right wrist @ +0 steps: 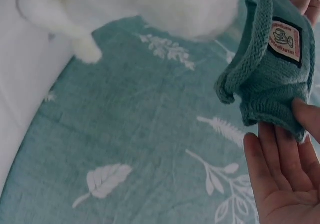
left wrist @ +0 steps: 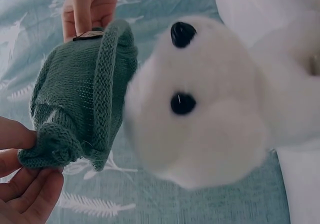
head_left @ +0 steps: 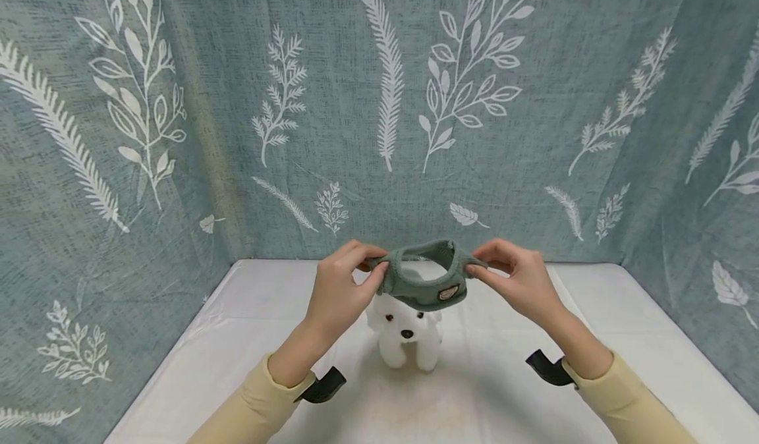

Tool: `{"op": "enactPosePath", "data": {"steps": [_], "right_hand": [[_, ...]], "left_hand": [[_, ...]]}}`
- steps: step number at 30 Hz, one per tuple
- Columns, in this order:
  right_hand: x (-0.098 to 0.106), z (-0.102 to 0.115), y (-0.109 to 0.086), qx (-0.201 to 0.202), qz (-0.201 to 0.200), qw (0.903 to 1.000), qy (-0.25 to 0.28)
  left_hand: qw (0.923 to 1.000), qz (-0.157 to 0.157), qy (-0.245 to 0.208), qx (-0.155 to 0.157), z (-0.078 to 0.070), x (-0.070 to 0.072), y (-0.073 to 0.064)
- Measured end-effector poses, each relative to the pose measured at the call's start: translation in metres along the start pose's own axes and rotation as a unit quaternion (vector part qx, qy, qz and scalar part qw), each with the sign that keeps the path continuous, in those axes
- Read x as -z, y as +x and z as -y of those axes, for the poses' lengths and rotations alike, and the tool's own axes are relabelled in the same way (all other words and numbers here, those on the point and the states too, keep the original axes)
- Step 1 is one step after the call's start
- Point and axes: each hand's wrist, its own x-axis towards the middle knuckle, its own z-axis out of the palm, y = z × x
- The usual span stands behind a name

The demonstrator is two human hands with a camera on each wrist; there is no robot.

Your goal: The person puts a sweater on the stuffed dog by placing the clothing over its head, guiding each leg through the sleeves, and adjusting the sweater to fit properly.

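Note:
A small green knitted sweater (head_left: 423, 294) is stretched level between both hands, its round opening facing up. My left hand (head_left: 342, 284) pinches one short sleeve between thumb and fingers. The opposite sleeve is pinched by my right hand (head_left: 522, 278). On the sweater's front a dark-edged patch (right wrist: 285, 43) shows in the right wrist view. A white plush dog (head_left: 396, 331) stands on the table beneath the sweater, which hides the top of its head in the head view. In the left wrist view, the sweater's rolled hem (left wrist: 104, 84) lies close to the dog's head (left wrist: 215, 119); whether they touch I cannot tell.
The dog stands on a white-covered table (head_left: 249, 319). Blue-green curtains (head_left: 332, 121) with white leaf prints enclose the back and both sides. A black wrist mount sticks out from each cream sleeve (head_left: 255, 398).

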Motion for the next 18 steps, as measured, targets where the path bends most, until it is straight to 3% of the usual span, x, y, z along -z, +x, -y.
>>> {"op": "enactPosePath", "data": {"steps": [10, 18], "right_hand": [[-0.029, 0.002, 0.007, -0.004, 0.014, 0.9995, 0.027], [-0.041, 0.000, 0.009, -0.021, 0.034, 0.9990, 0.021]], "left_hand": [[0.9991, -0.020, 0.020, 0.032, 0.018, 0.008, -0.009], [0.9962, -0.004, 0.031, 0.081, 0.030, 0.007, -0.019]]}}
